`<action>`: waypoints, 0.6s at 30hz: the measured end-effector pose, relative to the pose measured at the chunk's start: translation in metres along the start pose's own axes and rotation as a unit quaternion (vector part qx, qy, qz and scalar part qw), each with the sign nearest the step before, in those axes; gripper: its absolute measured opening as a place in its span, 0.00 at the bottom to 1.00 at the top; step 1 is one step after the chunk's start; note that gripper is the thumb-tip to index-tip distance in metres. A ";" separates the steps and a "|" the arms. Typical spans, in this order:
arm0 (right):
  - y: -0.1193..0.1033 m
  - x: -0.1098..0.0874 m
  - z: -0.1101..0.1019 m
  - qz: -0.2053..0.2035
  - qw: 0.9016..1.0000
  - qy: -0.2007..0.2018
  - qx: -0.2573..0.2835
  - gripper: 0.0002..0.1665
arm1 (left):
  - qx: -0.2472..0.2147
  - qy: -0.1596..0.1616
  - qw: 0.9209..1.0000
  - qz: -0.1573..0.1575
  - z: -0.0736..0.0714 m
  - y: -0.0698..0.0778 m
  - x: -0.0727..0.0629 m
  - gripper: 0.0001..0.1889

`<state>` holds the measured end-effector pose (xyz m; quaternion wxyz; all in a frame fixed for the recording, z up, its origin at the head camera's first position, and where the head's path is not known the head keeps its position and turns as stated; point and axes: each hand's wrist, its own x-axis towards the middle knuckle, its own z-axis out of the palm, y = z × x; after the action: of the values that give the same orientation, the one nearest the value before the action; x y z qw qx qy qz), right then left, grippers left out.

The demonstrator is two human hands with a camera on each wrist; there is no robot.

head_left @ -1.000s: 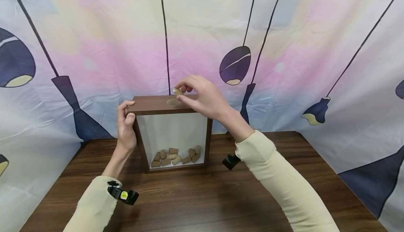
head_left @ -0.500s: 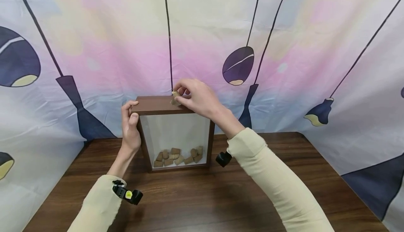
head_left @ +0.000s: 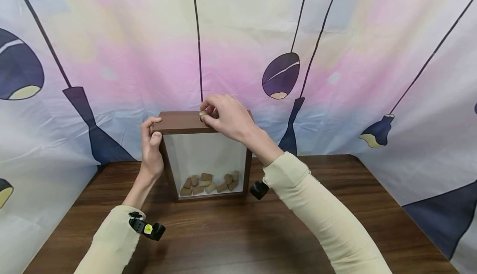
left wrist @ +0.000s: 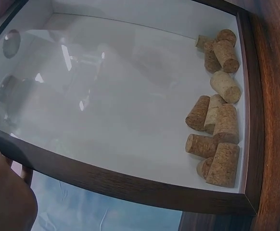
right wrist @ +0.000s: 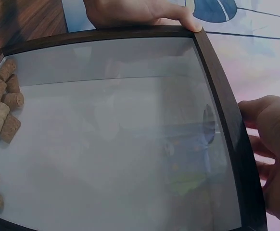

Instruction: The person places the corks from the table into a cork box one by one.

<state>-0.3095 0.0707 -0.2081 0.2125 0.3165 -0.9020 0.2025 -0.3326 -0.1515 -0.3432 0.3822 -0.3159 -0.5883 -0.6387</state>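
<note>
A brown wooden shadow box (head_left: 175, 121) with a clear front stands upright on the table. Several corks (head_left: 206, 177) lie along its floor, seen larger as loose corks (left wrist: 224, 127) in the left wrist view. My left hand (head_left: 151, 154) grips the box's upper left corner, thumb in front and fingers round the side. At the round hole (left wrist: 11, 44) in the top, my right hand (head_left: 232, 118) pinches a cork (head_left: 203, 114) between thumb and fingers. The lower part of that cork is hidden. In the right wrist view, the right hand (right wrist: 277, 154) is beside the top frame edge.
The dark wooden table (head_left: 223, 232) extends around the box. A patterned cloth backdrop (head_left: 238, 38) hangs close behind it. Black cameras, such as the left wrist camera (head_left: 154, 230), stick out from both sleeves.
My right hand has moved slightly left and down, bringing the pinched cork from above the box down to the hole. The left hand keeps its grip on the corner.
</note>
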 end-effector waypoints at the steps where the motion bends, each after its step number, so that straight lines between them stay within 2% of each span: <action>1: 0.000 -0.001 0.000 0.001 1.000 0.000 -0.002 0.11 | -0.001 0.000 1.000 -0.002 0.000 0.000 0.000 0.22; 4: 0.002 -0.004 -0.001 0.003 1.000 0.006 -0.004 0.10 | -0.007 0.002 1.000 -0.006 -0.001 0.001 0.000 0.21; 8: 0.007 -0.009 -0.003 -0.007 0.999 0.033 0.007 0.10 | -0.005 -0.003 1.000 -0.003 -0.003 0.002 0.002 0.21; 13: 0.016 -0.023 -0.010 -0.011 0.997 0.065 0.038 0.10 | -0.009 -0.023 1.000 -0.002 -0.006 0.004 0.002 0.21; 18: 0.029 -0.039 -0.016 -0.006 0.994 0.090 0.058 0.12 | 0.008 -0.047 0.999 -0.021 -0.012 0.007 0.000 0.21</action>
<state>-0.2969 0.1181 -0.2217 0.2750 0.3139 -0.8643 0.2807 -0.3264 -0.1639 -0.3412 0.3432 -0.3301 -0.6173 -0.6262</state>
